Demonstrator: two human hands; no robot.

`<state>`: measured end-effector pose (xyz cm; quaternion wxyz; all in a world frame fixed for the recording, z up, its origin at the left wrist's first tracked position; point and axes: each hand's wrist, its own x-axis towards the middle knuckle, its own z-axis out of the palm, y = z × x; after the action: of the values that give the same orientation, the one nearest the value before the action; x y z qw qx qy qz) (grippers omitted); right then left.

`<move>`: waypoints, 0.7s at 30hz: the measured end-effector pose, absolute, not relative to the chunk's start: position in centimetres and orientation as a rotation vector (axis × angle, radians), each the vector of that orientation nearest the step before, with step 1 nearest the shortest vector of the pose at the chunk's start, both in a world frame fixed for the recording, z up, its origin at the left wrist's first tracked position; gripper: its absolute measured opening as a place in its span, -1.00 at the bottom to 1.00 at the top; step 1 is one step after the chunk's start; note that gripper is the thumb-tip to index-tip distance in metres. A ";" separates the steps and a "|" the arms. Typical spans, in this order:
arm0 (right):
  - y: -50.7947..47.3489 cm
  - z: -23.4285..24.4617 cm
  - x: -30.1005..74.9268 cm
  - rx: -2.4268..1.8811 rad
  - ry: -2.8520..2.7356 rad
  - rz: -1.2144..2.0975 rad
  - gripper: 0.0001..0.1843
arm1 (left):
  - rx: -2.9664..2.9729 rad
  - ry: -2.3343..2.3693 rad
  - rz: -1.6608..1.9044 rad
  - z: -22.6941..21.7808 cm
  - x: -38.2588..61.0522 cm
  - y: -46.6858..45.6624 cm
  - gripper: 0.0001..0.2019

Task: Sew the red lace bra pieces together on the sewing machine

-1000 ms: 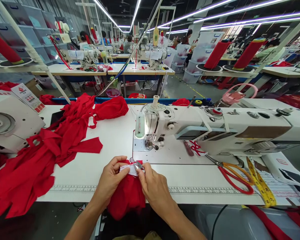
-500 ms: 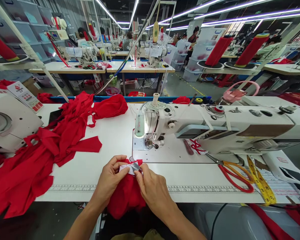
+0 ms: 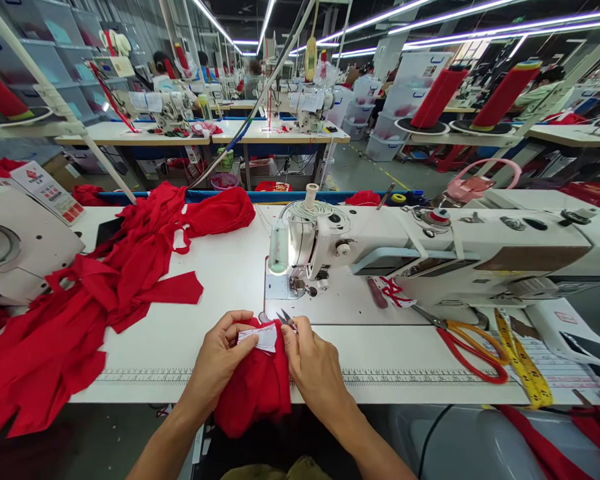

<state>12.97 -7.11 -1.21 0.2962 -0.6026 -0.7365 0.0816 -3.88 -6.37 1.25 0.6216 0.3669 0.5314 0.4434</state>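
My left hand pinches a white label against a piece of red fabric at the table's front edge, thumb on top of the label. The fabric hangs down over the edge towards my lap. In my right hand, just to the right of the label, is a pair of small thread snips. Their two pointed blades stick out past my fingers, slightly apart and clear of the label. Most of the snips' body is hidden in my palm. Behind both hands stands a white sewing machine.
A heap of red fabric pieces covers the table's left side. Orange-and-red-handled scissors and a yellow tape measure lie at the right. A printed ruler runs along the front edge. Red thread cones stand behind the machine.
My right hand has moved a little to the right, taking the snips off the label, which now shows more fully. My left hand has stayed in place.
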 end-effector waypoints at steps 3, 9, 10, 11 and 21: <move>-7.2 -0.4 13.4 -1.528 -1.925 0.426 -0.71 | 0.849 1.220 1.021 1.2 -3.9 -6.4 -0.35; -5.9 0.4 13.4 -1.223 -2.097 0.450 -0.73 | 0.904 1.163 1.011 0.7 -4.1 -6.3 -0.39; -5.5 0.3 13.4 -1.180 -2.154 0.408 -0.71 | 0.917 1.162 1.005 0.7 -4.2 -6.2 -0.39; -5.2 0.2 13.3 -1.144 -2.207 0.356 -0.72 | 0.928 1.165 1.003 0.6 -4.2 -6.2 -0.40; -4.2 -0.3 12.4 -1.083 -1.888 0.862 -0.94 | 0.908 1.154 0.996 1.4 -3.9 -6.1 -0.39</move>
<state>12.39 -4.18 -0.27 0.3898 -0.4263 -0.7426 0.3390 -3.95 -6.06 1.43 0.6315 0.3969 0.5042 0.4353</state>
